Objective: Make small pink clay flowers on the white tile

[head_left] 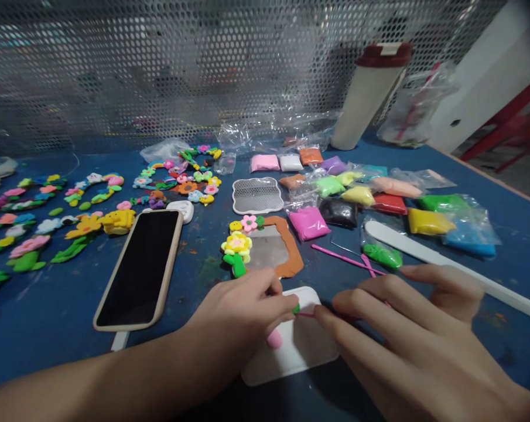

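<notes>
Between the thumb and fingertips of my left hand (251,308) is a small piece of green clay (296,308). My right hand (405,328) grips a thin pink modelling tool (307,315), whose end reaches the green clay; most of its length is hidden by my fingers. Both hands are over a white board (291,363), where a pink clay lump (274,339) lies under my left fingers. Just beyond stands out a mirror (269,246) with a brown clay border (291,252) and clay flowers (237,246) along its left side.
A phone (139,269) lies left, near many clay decorations (89,223). A white-framed mirror (257,195) lies farther back. Clay packets (308,223), crossed pink tools (348,258) and a long white stick (449,266) spread to the right. A tumbler (370,97) stands by the perforated metal panel (159,70).
</notes>
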`<state>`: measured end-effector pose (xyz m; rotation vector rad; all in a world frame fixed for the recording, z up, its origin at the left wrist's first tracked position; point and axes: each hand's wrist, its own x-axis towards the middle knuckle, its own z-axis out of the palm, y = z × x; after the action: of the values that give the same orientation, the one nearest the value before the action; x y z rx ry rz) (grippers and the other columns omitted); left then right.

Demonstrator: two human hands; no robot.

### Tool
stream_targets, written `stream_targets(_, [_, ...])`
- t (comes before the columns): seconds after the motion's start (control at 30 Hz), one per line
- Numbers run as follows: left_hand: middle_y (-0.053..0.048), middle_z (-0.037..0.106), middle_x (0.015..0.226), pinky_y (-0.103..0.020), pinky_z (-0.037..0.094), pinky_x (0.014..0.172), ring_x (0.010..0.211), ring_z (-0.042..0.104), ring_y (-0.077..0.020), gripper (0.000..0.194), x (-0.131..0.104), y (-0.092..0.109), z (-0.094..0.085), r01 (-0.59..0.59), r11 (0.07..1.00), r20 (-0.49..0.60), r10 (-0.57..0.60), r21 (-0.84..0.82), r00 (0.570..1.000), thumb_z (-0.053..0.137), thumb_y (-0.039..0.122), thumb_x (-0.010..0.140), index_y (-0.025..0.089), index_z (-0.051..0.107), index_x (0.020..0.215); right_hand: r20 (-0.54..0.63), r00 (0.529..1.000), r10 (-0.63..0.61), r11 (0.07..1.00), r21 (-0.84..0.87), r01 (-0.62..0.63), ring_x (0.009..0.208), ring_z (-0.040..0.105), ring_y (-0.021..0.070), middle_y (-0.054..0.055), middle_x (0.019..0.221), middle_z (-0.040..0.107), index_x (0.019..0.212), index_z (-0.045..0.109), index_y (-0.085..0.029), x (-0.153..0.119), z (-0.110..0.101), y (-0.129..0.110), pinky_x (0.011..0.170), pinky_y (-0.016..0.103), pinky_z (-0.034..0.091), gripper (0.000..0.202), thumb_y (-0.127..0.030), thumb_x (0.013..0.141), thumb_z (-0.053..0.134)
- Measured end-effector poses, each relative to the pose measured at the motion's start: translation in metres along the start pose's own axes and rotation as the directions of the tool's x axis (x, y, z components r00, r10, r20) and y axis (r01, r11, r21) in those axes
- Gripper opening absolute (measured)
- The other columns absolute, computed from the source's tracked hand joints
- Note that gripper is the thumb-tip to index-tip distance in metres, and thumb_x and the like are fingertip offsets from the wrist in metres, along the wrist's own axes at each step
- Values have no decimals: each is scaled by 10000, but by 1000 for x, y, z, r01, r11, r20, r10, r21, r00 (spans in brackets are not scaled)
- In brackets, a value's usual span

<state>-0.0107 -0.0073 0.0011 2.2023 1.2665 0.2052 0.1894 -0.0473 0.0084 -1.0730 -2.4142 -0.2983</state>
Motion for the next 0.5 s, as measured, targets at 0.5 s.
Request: stream_targets(0.5, [15,616,907,-206,406,636,773,589,-129,179,-1,12,-21,-290,930,101,274,226,956,511,195,880,249,648,982,-27,997,77,975,210,-70,648,480,162,-10,671,598,721,628,-218,5,-26,16,794,401,265,256,-61,833,459])
